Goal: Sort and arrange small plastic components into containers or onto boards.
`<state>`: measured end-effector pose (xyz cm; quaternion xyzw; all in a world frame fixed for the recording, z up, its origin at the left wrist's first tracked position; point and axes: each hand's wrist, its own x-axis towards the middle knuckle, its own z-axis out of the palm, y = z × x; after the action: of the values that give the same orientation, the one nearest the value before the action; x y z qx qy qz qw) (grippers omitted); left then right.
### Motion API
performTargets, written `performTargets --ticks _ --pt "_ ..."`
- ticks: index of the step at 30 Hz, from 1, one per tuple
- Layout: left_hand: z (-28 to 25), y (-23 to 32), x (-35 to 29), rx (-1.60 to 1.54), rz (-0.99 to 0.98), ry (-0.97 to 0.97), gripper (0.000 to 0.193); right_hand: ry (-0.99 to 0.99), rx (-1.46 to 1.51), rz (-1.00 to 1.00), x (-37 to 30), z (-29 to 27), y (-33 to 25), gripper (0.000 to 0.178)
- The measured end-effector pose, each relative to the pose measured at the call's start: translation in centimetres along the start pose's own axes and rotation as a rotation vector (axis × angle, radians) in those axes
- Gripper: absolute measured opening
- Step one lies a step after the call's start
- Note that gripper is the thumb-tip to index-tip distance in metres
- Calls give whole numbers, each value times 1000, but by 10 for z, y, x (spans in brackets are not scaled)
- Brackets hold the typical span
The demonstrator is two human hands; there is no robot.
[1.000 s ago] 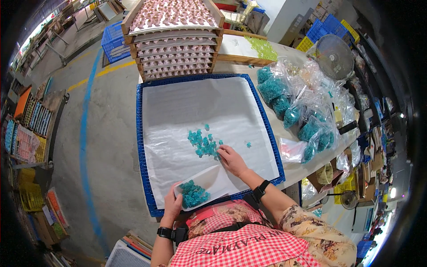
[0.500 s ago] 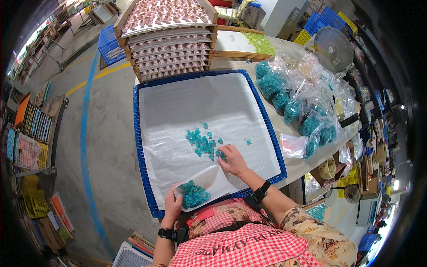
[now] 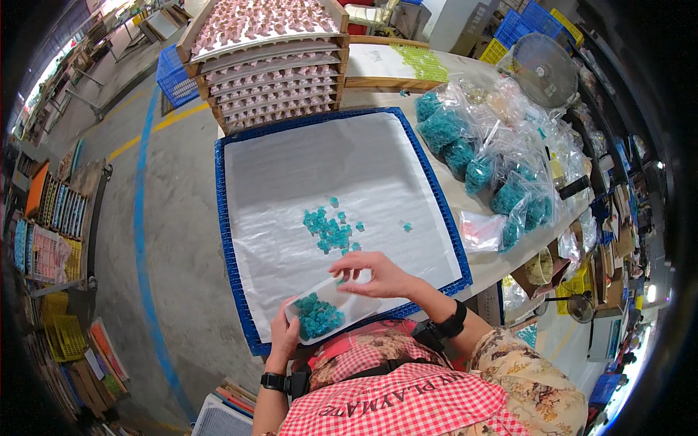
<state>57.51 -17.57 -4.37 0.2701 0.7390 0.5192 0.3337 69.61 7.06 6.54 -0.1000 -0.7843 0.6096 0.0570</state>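
At the near edge of the work surface, my left hand [image 3: 284,328] grips a white scoop-shaped holder [image 3: 358,309] by its left side. A heap of small teal pieces [image 3: 320,317] lies inside it. My right hand [image 3: 372,276] is over the holder's far edge, thumb and fingers pinched together. A bit of teal shows at its fingertips, so it holds at least one small teal piece [image 3: 339,280]. Just beyond, a loose cluster of teal pieces [image 3: 331,231] is spread on the white sheet [image 3: 291,167]. A couple of separate pieces [image 3: 407,227] lie to the right.
A blue mesh tray [image 3: 225,232] frames the sheet. Behind it rises a stack of wooden-framed trays [image 3: 273,80] with pink pieces. Clear bags of teal pieces [image 3: 458,158] crowd the table's right side, near a round fan [image 3: 542,70]. A blue crate [image 3: 177,78] stands at far left.
My right hand has drawn back from the cluster toward me and now hovers over the white holder, taking teal with it. My left hand and the holder have hardly moved.
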Motion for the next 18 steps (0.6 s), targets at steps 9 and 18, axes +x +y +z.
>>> performTargets --ticks 9,18 --pt "4 -7 0 24 31 20 45 431 -797 36 20 -27 102 39" --pt "3 -6 -1 32 -6 13 45 321 -744 -65 4 -20 122 29"
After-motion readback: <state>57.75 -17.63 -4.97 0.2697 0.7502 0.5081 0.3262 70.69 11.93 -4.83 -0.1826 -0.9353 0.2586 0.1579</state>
